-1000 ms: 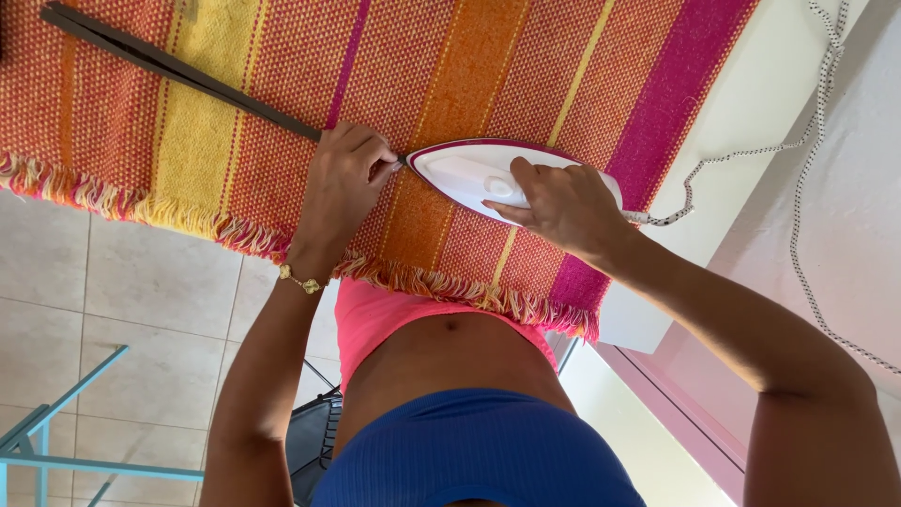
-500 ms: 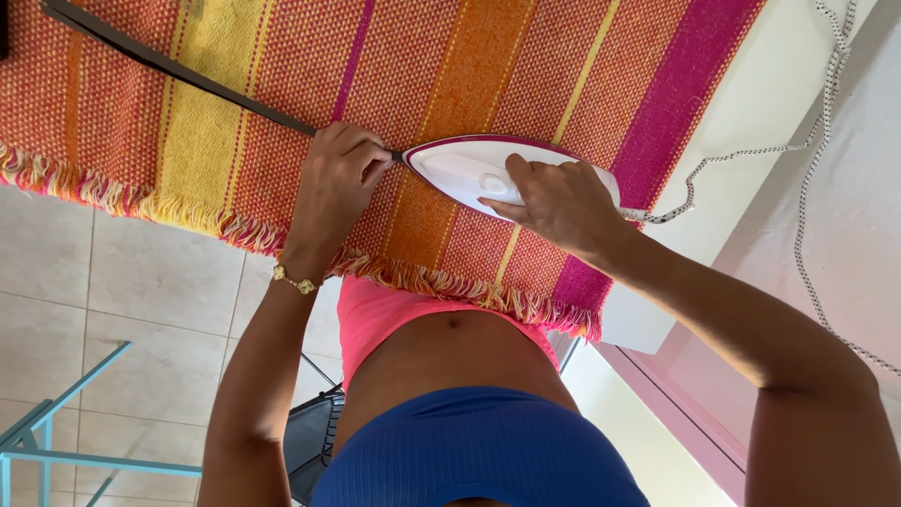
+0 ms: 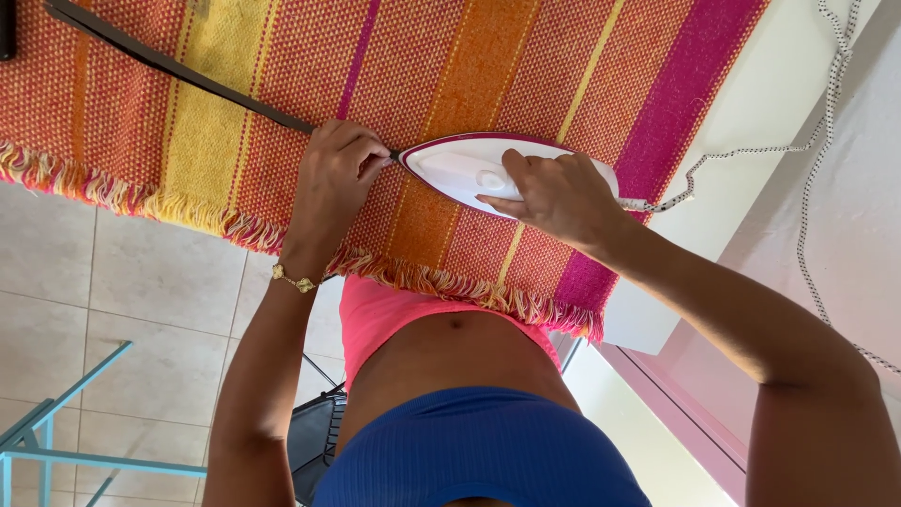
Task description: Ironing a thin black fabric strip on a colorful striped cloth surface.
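Note:
A white iron (image 3: 469,174) with a dark red rim rests on a striped woven cloth (image 3: 469,75) in orange, yellow, red and magenta. My right hand (image 3: 558,197) is closed over the iron's handle. A long narrow dark strap (image 3: 178,68) lies across the cloth toward the upper left. My left hand (image 3: 333,183) pinches the strap's near end against the cloth, right at the iron's tip. A gold bracelet sits on my left wrist.
The cloth's fringed edge (image 3: 422,277) hangs over the board's near side. The iron's speckled cord (image 3: 751,150) runs off to the right along a white wall. Beige floor tiles (image 3: 122,300) and a light blue metal frame (image 3: 47,432) lie at lower left.
The iron and both hands have shifted slightly left along the strap; the grip of each hand is unchanged.

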